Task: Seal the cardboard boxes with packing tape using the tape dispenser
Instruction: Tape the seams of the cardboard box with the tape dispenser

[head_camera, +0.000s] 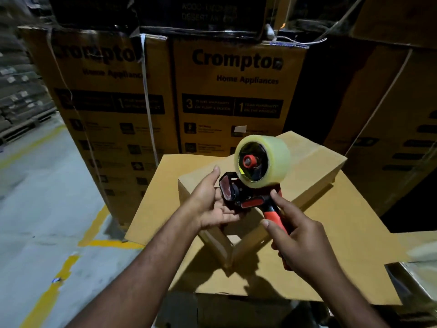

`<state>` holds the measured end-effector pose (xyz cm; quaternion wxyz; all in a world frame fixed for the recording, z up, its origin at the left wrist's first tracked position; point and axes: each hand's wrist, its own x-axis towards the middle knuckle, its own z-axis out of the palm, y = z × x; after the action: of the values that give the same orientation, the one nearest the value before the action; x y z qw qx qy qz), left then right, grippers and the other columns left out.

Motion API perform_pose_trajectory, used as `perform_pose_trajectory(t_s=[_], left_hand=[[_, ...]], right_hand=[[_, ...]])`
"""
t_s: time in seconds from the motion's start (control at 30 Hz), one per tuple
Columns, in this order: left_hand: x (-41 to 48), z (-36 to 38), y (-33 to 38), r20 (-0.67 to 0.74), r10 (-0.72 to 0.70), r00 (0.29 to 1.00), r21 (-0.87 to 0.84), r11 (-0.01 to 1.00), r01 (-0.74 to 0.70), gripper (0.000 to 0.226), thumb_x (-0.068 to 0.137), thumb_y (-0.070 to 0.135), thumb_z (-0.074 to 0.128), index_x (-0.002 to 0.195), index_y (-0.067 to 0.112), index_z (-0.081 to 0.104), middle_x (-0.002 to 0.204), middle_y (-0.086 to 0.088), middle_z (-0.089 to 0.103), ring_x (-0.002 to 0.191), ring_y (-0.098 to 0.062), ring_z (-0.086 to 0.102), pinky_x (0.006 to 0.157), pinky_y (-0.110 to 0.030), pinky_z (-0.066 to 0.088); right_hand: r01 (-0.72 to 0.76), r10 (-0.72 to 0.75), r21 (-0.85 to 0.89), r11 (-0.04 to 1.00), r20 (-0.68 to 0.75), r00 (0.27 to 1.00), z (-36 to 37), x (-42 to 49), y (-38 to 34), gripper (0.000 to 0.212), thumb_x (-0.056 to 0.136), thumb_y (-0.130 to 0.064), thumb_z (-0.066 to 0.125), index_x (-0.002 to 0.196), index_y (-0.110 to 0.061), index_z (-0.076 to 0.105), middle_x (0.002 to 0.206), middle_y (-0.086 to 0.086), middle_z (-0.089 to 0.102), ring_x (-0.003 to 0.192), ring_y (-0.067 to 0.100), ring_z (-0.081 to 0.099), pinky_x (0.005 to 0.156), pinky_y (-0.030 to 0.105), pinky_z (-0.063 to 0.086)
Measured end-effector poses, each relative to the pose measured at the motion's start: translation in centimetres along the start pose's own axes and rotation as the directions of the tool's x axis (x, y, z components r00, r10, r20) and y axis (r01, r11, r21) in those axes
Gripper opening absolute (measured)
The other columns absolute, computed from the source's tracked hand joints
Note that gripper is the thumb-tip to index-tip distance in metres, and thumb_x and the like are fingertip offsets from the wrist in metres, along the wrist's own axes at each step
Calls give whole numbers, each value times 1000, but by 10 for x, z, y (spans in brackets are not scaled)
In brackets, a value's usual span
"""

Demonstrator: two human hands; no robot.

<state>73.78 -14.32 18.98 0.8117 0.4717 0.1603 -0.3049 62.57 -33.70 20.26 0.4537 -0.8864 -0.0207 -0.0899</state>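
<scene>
Stacked cartons (236, 91) behind small box (307, 157); floor (47, 185) open left.

Glossy clear plastic tape roll (262, 160), matt brown cardboard box (307, 162), rough grey concrete floor (35, 209).

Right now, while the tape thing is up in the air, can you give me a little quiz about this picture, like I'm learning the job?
1. True or false: the right hand grips the tape dispenser by its orange handle.
2. Where is the left hand? A) flat on the floor B) open, under the dispenser's front end C) inside a box
3. Fill in the missing word: the stacked boxes behind say "____ Home Appliances".

Key: 1 true; 2 B; 3 Crompton.
</scene>
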Motion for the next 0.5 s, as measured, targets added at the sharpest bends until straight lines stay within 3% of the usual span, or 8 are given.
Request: perform_pose_trajectory(t_s=[0.1,0.17,0.3,0.37,0.43,0.5], left_hand=[[-1,5,10,-8,-2,1000,-79,997,1,81,91,71,52,134,4,61,125,-28,67,114,-46,65,84,-55,56],[-3,5,12,-26,-9,1000,-124,992,6,79,90,70,54,136,6,59,125,-27,68,107,-47,69,80,-55,59],[-7,7,14,-46,8,999,-116,993,-13,70,92,64,55,130,6,64,120,-25,71,101,-42,73,88,-52,58],[-10,12,14,-95,28,995,-105,994,-38,54,94,47,59,124,2,66,113,-23,73,95,-38,75,80,-48,62],[-15,14,12,-142,38,989,-73,996,-49,42,96,36,61,116,0,68,105,-22,75,87,-35,77,71,-44,64],[-18,12,14,-163,50,985,8,999,-49,37,99,33,60,109,-1,70,97,-20,76,79,-30,77,69,-41,64]], right_hand=[[87,-86,-69,994,16,996,-4,12,4,65,91,-40,66,145,-56,34,74,-9,66,49,13,58,46,36,55],[121,-119,-77,990,35,992,-7,21,8,65,91,-43,65,145,-57,33,84,-19,63,51,4,56,51,30,57],[238,-237,-67,969,16,971,-13,32,10,64,87,-53,61,146,-51,36,90,-15,69,51,1,56,51,26,56],[303,-303,-70,950,7,953,-14,36,13,66,85,-53,60,147,-43,41,105,-15,65,67,-6,59,63,21,57],[347,-347,-54,936,11,938,-14,38,17,65,86,-47,64,148,-38,43,119,-16,59,91,1,63,75,21,58],[379,-378,-37,925,28,925,-14,39,22,65,87,-44,65,148,-34,45,124,-17,54,102,6,61,80,22,56]])
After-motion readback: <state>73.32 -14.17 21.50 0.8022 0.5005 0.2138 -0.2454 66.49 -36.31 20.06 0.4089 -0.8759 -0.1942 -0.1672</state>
